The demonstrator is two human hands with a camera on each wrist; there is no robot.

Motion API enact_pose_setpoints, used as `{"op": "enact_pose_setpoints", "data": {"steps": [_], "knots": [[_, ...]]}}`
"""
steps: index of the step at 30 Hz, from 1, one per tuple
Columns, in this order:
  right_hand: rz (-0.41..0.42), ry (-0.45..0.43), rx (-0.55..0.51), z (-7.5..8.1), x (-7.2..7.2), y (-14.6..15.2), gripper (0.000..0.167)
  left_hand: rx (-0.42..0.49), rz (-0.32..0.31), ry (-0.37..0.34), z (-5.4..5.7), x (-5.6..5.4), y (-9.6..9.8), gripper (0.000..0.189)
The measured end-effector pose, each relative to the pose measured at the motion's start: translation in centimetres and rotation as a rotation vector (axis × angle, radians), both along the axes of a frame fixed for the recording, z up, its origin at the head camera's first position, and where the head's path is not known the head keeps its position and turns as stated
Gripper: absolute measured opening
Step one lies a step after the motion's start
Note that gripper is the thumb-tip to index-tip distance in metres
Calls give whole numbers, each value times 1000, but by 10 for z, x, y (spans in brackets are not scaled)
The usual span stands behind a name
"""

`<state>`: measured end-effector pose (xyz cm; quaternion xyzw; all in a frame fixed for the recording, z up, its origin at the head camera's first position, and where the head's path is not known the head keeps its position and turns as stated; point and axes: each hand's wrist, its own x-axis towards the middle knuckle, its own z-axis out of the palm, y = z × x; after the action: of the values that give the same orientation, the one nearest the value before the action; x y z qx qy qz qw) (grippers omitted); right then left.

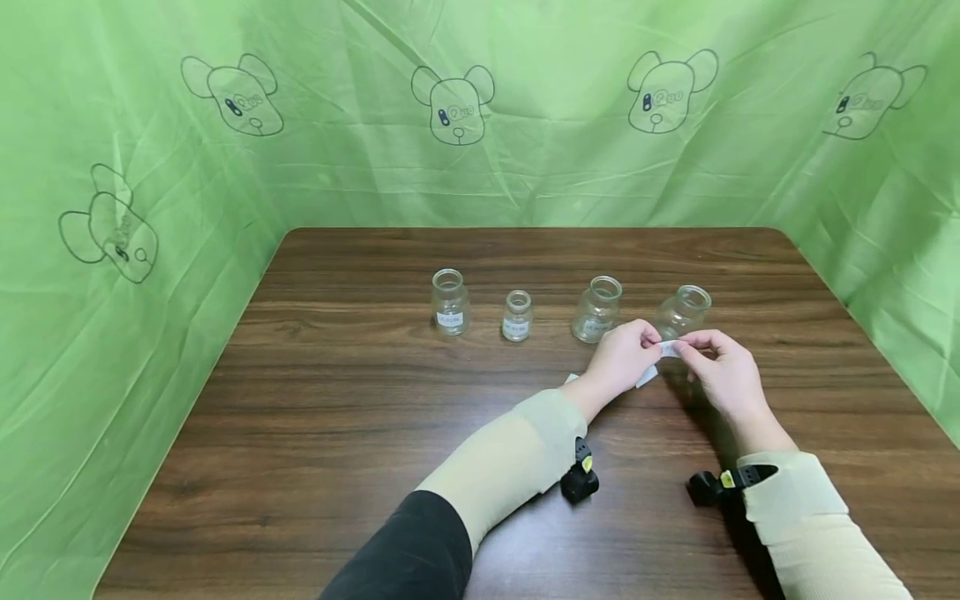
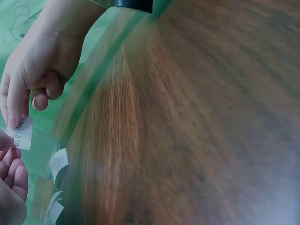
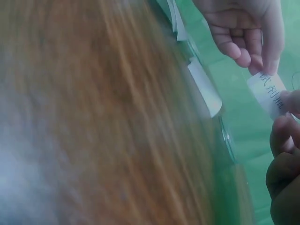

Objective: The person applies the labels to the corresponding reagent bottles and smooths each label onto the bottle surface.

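A small white label point(image 1: 667, 348) with printed characters is stretched between both hands in front of the rightmost jar. My left hand point(image 1: 625, 358) pinches one end with thumb and fingertips. The other end is pinched by my right hand point(image 1: 723, 371). Dark print shows on the label point(image 3: 267, 91) in the right wrist view. Just behind the hands stands a clear glass jar point(image 1: 684, 308), open at the top, its base partly hidden by the fingers and label. White paper pieces point(image 1: 647, 377) lie under the left hand, with curled edges point(image 2: 59, 166) in the left wrist view.
Left of the hands, a row holds a wide labelled jar point(image 1: 597, 310), a small labelled jar point(image 1: 517, 316) and a taller labelled jar point(image 1: 450, 302). All stand on the brown wooden table point(image 1: 337, 400). Green curtains point(image 1: 525, 108) hang around its back and sides.
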<state>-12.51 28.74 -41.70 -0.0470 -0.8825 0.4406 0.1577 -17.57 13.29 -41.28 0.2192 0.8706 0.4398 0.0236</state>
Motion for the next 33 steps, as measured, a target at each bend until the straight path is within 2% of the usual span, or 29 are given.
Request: {"op": "enact_pose_setpoints", "data": {"steps": [5, 9, 13, 17, 21, 28, 33], "knots": [[-27, 6, -25, -5, -1, 7, 26, -68, 10, 43, 2, -1, 8, 4], [-53, 15, -25, -5, 0, 12, 26, -73, -5, 81, 5, 1, 16, 4], [-69, 18, 25, -4, 0, 14, 26, -111, 19, 156, 6, 0, 20, 4], [-80, 10, 80, -5, -2, 15, 26, -170, 69, 199, 4, -1, 24, 3], [-116, 2, 138, -6, -4, 18, 27, -185, 86, 241, 2, -3, 29, 4], [-134, -15, 201, -14, -3, 21, 28, -273, 102, 252, -2, -4, 31, 3], [-117, -16, 204, -16, -8, 18, 29, -285, 104, 273, -3, -6, 27, 4]]}}
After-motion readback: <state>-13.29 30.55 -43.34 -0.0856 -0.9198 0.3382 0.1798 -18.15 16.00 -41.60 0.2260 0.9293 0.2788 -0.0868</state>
